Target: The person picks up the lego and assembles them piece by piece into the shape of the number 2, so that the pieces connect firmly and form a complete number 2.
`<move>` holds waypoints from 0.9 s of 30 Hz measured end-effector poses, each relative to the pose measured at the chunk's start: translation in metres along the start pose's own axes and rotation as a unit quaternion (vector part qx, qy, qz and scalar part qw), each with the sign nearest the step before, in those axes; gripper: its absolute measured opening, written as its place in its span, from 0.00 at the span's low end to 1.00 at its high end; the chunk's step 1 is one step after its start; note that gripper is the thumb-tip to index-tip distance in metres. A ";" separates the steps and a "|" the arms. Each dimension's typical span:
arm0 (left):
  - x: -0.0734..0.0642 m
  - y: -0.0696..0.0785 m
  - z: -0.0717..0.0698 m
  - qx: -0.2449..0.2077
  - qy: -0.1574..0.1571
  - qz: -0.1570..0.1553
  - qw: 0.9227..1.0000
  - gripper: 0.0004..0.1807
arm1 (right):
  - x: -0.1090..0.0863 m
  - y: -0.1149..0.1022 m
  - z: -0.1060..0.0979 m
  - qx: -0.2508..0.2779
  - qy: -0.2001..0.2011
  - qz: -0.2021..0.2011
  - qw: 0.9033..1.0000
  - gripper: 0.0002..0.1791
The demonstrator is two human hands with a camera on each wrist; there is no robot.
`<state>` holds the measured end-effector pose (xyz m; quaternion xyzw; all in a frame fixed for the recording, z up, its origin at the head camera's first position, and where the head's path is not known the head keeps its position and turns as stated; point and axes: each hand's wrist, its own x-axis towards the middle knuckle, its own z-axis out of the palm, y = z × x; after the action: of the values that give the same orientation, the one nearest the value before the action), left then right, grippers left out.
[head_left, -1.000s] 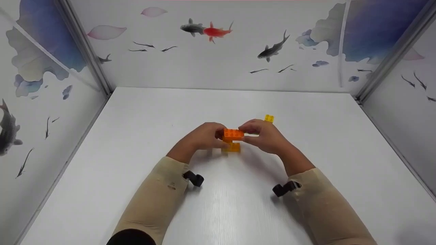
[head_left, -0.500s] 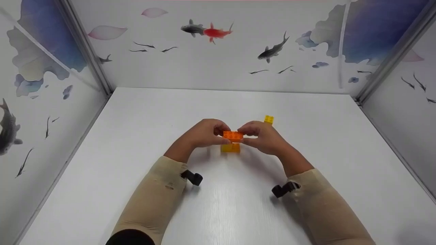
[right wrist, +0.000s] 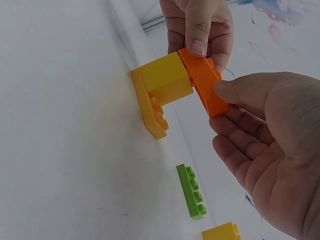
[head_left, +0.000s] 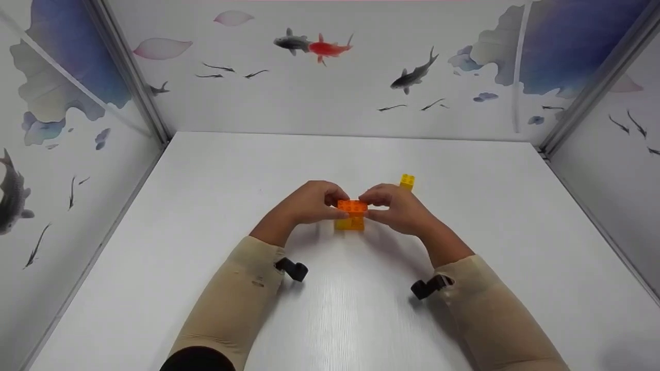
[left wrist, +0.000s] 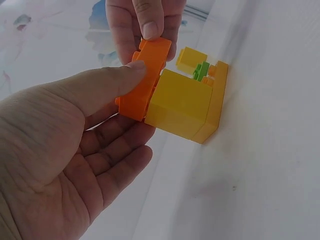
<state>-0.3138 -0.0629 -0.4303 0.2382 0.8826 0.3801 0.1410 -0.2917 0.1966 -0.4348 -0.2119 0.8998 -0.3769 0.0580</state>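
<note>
Up on the white back wall (head_left: 335, 116), a red painted fish (head_left: 330, 49) overlaps a dark grey painted fish (head_left: 292, 42)! Pale pink painted petals (head_left: 163, 48) float to their left, blue-and-grey watercolour patches (head_left: 582, 46) fill both upper corners, silvery metal posts (head_left: 133, 74) slant down, and low right on the smooth white tabletop (head_left: 232, 165), a faint grey patch (head_left: 629, 353), perhaps shadow.

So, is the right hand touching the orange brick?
Touching. The right wrist view shows the thumb of the right hand lying on the side of the orange brick.
</note>
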 end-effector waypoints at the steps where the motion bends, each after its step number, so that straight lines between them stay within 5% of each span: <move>1: 0.000 0.000 0.000 0.000 0.000 -0.003 1.000 0.19 | 0.000 0.000 0.000 0.000 0.000 0.001 1.000 0.14; 21: 0.002 0.003 0.002 -0.006 -0.001 -0.043 0.999 0.18 | 0.001 0.003 -0.004 0.010 -0.013 -0.004 1.000 0.17; 27: 0.001 0.005 0.002 -0.006 -0.005 -0.064 0.998 0.18 | 0.002 0.010 -0.016 0.006 0.015 0.029 0.999 0.20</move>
<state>-0.3124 -0.0578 -0.4278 0.1826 0.8927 0.3747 0.1713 -0.3013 0.2122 -0.4309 -0.1797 0.9041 -0.3836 0.0572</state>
